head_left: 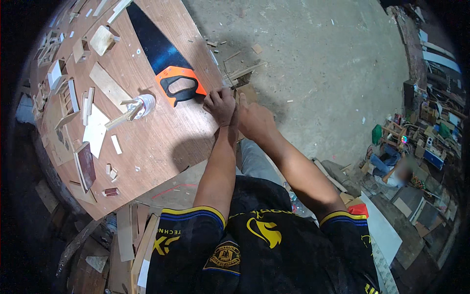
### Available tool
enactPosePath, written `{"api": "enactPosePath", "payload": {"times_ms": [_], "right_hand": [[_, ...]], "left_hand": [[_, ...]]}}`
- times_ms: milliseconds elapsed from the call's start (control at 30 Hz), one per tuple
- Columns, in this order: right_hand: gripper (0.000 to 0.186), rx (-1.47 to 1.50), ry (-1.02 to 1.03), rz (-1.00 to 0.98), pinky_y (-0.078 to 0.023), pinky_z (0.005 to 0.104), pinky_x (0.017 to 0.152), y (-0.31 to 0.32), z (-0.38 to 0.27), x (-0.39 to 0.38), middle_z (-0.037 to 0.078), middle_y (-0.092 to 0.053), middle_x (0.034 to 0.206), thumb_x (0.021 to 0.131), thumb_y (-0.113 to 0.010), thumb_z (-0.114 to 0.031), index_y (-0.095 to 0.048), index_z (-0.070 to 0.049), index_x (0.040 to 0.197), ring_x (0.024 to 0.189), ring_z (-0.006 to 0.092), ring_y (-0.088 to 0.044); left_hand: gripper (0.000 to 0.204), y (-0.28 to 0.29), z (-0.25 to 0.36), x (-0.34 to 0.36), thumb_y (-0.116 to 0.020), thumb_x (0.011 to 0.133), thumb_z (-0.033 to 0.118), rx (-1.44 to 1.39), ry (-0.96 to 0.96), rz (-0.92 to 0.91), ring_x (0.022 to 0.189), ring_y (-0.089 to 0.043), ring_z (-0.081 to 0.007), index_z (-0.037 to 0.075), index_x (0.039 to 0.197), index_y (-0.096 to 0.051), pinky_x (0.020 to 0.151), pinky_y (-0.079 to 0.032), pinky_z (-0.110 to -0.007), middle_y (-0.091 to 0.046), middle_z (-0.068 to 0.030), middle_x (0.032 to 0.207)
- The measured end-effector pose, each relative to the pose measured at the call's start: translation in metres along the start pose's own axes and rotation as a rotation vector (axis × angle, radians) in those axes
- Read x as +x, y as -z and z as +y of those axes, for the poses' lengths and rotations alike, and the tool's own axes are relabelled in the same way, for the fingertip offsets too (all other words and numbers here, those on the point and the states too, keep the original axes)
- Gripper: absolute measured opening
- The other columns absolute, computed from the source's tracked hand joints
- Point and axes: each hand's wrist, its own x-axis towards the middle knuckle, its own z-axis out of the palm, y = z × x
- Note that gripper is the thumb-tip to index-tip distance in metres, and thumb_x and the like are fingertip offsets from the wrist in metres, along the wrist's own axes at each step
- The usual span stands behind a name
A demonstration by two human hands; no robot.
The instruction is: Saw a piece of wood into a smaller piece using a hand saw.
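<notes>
At the right edge of the wooden table (156, 125), my two hands are close together. My left hand (220, 107) is closed, its fingers curled down by the edge next to the saw's handle. Beside it, just past the edge, my right hand (255, 117) is closed with the index finger reaching forward. Whatever lies between or under the fingers is hidden. A tan flat piece (248, 92) shows just beyond them. The hand saw (180, 84), with an orange and black handle and dark blade, lies flat to the left of my hands.
A cup (145, 104) holding wooden strips stands on the table. Small wooden box-like pieces (58, 73), a board (110, 87) and a white sheet (96, 130) lie around it. Wood scraps (245, 71) litter the floor. Another person (391, 171) sits at the far right among clutter.
</notes>
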Motion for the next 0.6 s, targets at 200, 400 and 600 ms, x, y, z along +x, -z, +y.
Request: {"api": "enactPosePath", "payload": {"times_ms": [200, 400, 600], "right_hand": [[0.054, 0.128, 0.015, 0.089, -0.054, 0.0508, 0.063, 0.0, -0.002, 0.003, 0.027, -0.065, 0.077, 0.084, -0.049, -0.013, -0.041, 0.01, 0.133, 0.07, 0.0421, -0.067], [0.05, 0.093, 0.047, 0.077, -0.054, 0.0498, 0.064, 0.008, -0.002, 0.009, 0.027, -0.066, 0.08, 0.086, -0.049, -0.015, -0.045, 0.007, 0.129, 0.072, 0.0417, -0.067], [0.041, 0.026, -0.002, 0.066, -0.054, 0.047, 0.059, 0.005, -0.004, 0.01, 0.024, -0.068, 0.078, 0.087, -0.047, -0.017, -0.051, 0.003, 0.123, 0.07, 0.0379, -0.068]], "left_hand": [[0.013, 0.007, -0.008, 0.007, -0.063, 0.078, 0.026, -0.175, -0.116, 0.006, 0.095, -0.048, -0.0274, 0.019, 0.088, -0.056, 0.075, -0.042, -0.045, -0.052, -0.0024, 0.092], [0.014, 0.003, -0.008, 0.011, -0.061, 0.081, 0.028, 0.038, -0.125, 0.006, 0.09, -0.05, -0.0265, 0.018, 0.09, -0.057, 0.075, -0.043, -0.044, -0.052, -0.0031, 0.091], [0.056, 0.011, 0.002, 0.01, -0.059, 0.082, 0.043, 0.06, -0.067, -0.126, 0.135, -0.033, -0.0299, 0.012, 0.128, -0.053, 0.104, -0.027, -0.049, -0.045, -0.0076, 0.139]]}}
